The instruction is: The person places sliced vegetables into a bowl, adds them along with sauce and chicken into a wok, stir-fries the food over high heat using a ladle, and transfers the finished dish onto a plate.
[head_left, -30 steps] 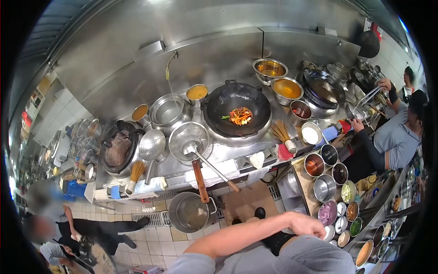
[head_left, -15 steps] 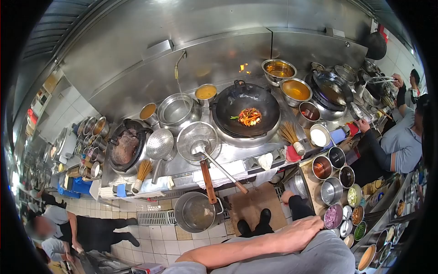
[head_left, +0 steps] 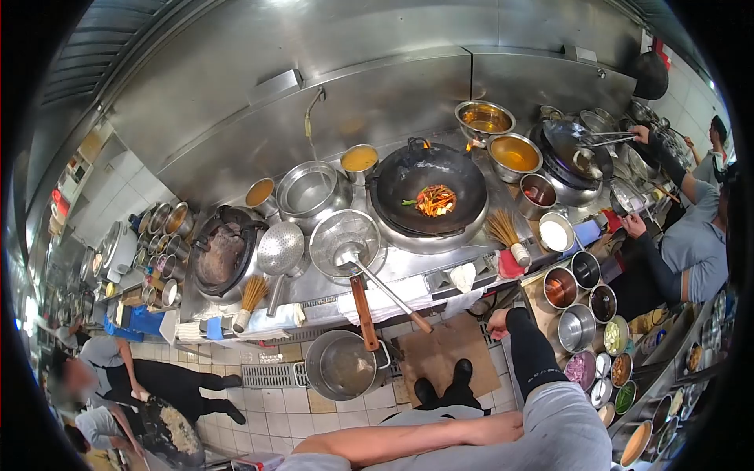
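Stretched forward beside the counter's front edge, my right hand [head_left: 499,323] has loosely bent fingers and nothing visible in it. A black arm sleeve [head_left: 534,353] with pale lettering covers that forearm up to the grey shirt sleeve [head_left: 559,420]. My left hand [head_left: 501,429] lies across my front, close to the right upper arm, with its fingers hidden. Ahead of me, a black wok [head_left: 432,177] holds cut vegetables [head_left: 435,201], orange strips among them. A wire strainer [head_left: 344,242] and a metal ladle [head_left: 389,290] rest left of the wok.
A large pot [head_left: 339,385] stands low in front of the counter. Bamboo brush [head_left: 506,233], white cloth [head_left: 393,292] and perforated skimmer [head_left: 281,250] lie along the counter. Ingredient tins [head_left: 577,327] stand at right. Co-workers are at right [head_left: 695,243] and lower left [head_left: 102,369].
My left hand has drawn back from the black sleeve toward my body. My right arm reaches further forward. The co-worker at right has tilted a wok; a wok with food appears at lower left.
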The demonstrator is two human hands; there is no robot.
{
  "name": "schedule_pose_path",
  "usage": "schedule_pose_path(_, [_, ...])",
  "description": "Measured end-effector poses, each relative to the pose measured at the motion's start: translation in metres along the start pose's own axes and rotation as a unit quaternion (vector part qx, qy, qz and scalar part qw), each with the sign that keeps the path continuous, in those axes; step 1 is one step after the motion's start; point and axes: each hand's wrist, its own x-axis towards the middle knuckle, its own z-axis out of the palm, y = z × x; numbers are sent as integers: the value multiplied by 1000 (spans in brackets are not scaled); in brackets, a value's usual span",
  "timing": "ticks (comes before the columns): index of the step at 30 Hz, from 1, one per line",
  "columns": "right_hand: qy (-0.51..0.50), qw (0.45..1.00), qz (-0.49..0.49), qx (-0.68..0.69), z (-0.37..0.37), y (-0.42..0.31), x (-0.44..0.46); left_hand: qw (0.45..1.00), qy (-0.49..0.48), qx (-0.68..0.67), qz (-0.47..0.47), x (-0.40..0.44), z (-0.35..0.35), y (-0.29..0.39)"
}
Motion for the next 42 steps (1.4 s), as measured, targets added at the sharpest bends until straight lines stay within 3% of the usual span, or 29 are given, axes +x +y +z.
schedule_pose_path(2, [16,997,-28,-70,11,-4,0,1000,1,-3,-1,-17,-4,12])
schedule_pose_path(4, [12,987,-77,-142,22,-12,5,988,89,-122,19,-26,-6,13])
schedule_pose_path(7, [50,986,-86,-131,31,-34,5,985,70,-141,68,-21,-6,-6])
schedule_pose_path(13, [37,960,-170,-220,56,-75,4,931,94,-339,99,-42,-19,-1])
schedule_pose_path(16, [27,952,-187,-242,62,-100,12,876,91,-429,201,-47,-22,-12])
schedule_pose_path(19, [26,964,-198,-176,77,-115,22,772,150,-581,208,-58,-26,-5])
schedule_pose_path(22, [22,978,-204,-30,100,-145,-18,811,59,-574,96,-44,-20,-35])
schedule_pose_path(24, [-16,975,-215,42,114,-160,-39,927,42,-370,41,-44,-32,0])
schedule_pose_path(25, [-42,961,-273,34,123,-166,-26,964,27,-263,29,-38,-34,3])
schedule_pose_path(26, [-66,942,-328,26,131,-170,-1,988,11,-151,18,-32,-35,4])
schedule_pose_path(27, [-88,920,-381,18,136,-172,13,984,14,-175,40,-29,-36,2])
schedule_pose_path(28, [-66,917,-392,41,147,-176,9,982,19,-181,57,-25,-34,-7])
schedule_pose_path(30, [76,909,-371,-174,150,-206,-62,977,27,-191,89,-19,-32,-34])
schedule_pose_path(31, [279,833,-444,-177,160,-209,-43,959,11,-266,93,-21,-33,-47])
schedule_pose_path(33, [237,844,-477,-71,153,-225,-65,907,64,-403,103,-44,-44,-49])
schedule_pose_path(34, [212,844,-492,-34,146,-222,-78,902,106,-403,111,-50,-47,-72])
schedule_pose_path(36, [48,890,-426,155,131,-190,-175,905,218,-355,82,-73,-55,-94])
schedule_pose_path(38, [1,867,-464,180,107,-135,-204,869,324,-366,75,-98,-59,-113])
schedule_pose_path(39, [7,864,-478,155,96,-102,-206,833,376,-400,74,-110,-57,-123])
schedule_pose_path(40, [21,902,-397,167,90,-78,-232,814,416,-402,61,-117,-59,-135])
schedule_pose_path(41, [32,887,-410,212,87,-45,-231,789,453,-412,40,-120,-60,-146])
schedule_pose_path(42, [197,860,-447,144,87,-15,-236,774,480,-411,35,-121,-62,-153])
